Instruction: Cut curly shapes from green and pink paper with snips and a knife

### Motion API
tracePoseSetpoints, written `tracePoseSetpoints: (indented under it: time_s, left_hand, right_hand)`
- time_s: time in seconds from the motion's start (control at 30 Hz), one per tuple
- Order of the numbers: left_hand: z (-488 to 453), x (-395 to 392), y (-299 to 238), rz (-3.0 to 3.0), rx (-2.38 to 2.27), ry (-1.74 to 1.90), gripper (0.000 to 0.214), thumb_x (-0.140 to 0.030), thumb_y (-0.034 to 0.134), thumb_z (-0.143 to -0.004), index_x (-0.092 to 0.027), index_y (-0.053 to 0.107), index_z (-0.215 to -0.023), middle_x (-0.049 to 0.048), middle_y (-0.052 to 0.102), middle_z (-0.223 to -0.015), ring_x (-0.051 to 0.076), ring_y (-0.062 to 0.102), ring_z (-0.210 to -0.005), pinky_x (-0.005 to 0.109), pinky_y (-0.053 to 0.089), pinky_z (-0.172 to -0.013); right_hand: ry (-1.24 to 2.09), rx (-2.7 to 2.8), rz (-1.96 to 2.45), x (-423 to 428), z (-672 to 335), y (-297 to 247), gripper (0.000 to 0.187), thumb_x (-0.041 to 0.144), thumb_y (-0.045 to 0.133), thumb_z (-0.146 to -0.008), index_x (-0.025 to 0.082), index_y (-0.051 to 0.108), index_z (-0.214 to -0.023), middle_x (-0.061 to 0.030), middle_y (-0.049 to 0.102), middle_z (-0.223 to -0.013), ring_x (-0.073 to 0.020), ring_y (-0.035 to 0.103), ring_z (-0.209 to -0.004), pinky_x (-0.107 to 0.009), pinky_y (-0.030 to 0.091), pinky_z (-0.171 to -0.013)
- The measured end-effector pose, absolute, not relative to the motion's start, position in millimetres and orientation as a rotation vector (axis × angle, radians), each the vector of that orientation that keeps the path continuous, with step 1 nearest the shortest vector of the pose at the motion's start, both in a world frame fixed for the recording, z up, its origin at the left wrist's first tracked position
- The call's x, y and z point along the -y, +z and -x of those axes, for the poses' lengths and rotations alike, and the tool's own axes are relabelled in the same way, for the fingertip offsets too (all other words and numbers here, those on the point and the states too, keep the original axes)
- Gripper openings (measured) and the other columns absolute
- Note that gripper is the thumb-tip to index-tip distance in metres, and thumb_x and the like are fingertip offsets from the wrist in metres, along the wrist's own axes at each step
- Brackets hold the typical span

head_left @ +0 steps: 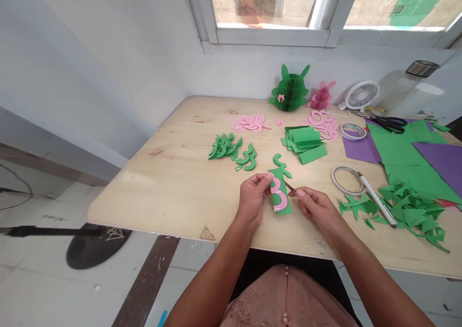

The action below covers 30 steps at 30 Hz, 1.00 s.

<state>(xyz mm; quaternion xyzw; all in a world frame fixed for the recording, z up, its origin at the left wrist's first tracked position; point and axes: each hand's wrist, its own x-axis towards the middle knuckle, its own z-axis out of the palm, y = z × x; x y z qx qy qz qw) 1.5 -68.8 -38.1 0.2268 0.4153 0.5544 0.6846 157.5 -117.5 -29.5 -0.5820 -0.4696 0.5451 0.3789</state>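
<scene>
Matt green paper strip (288,204) beneath a smooth pink paper cutout (283,202); pale, knotted wooden tabletop (173,182); glossy black plastic-handled scissors (396,124); clear bottle (403,92) with a shiny metal cap.

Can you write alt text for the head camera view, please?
A person's left hand holds a pink curved cutout against green paper while the right hand holds what look like scissors at its edge. On the wooden table are green cutouts, green scraps, a green paper figure and a smaller pink one.
</scene>
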Motion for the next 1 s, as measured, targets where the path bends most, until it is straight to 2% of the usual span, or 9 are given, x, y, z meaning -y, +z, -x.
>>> tracePoseSetpoints:
  time_s: [0.27,0.57,0.83,1.0]
  left_hand:
    - [-2.4,68.9,-39.1,-0.519,-0.95,1.24,0.024,-0.03,0.081,-0.057,-0.013,0.066,-0.066,0.0017,0.064,-0.064,0.01,0.057,-0.058,0.023,0.046,-0.059]
    - [-2.8,68.5,-39.0,-0.52,-0.947,1.241,0.024,-0.03,0.08,-0.057,-0.013,0.066,-0.066,0.0017,0.063,-0.064,0.011,0.057,-0.059,0.023,0.047,-0.059]
    - [-3.0,68.9,-36.4,-0.511,-0.945,1.241,0.023,-0.029,0.08,-0.057,-0.013,0.066,-0.064,0.0013,0.063,-0.063,0.01,0.056,-0.058,0.023,0.047,-0.06]
    - [-2.9,68.5,-36.4,-0.512,-0.942,1.237,0.024,-0.031,0.08,-0.057,-0.013,0.066,-0.064,0.0013,0.063,-0.062,0.011,0.056,-0.058,0.024,0.047,-0.061]
  right_hand:
    - [1.405,1.227,1.403,117.3,-151.0,-31.9,0.037,0.051,0.052,-0.09,0.019,0.049,-0.071,0.0064,0.035,-0.056,-0.0082,0.024,-0.049,-0.026,0.015,-0.045]
    - [1.38,1.235,1.401,117.5,-150.5,-36.4,0.039,0.05,0.051,-0.09,0.019,0.044,-0.067,0.0066,0.033,-0.055,-0.0081,0.022,-0.048,-0.026,0.014,-0.045]
    - [1.358,1.222,1.455,118.0,-150.2,-34.0,0.038,0.053,0.053,-0.088,0.019,0.05,-0.072,0.0067,0.028,-0.056,-0.0089,0.02,-0.049,-0.026,0.012,-0.045]
    - [1.349,1.193,1.452,118.6,-148.5,-31.1,0.041,0.052,0.055,-0.086,0.02,0.042,-0.064,0.0063,0.027,-0.056,-0.0091,0.019,-0.05,-0.027,0.012,-0.045]
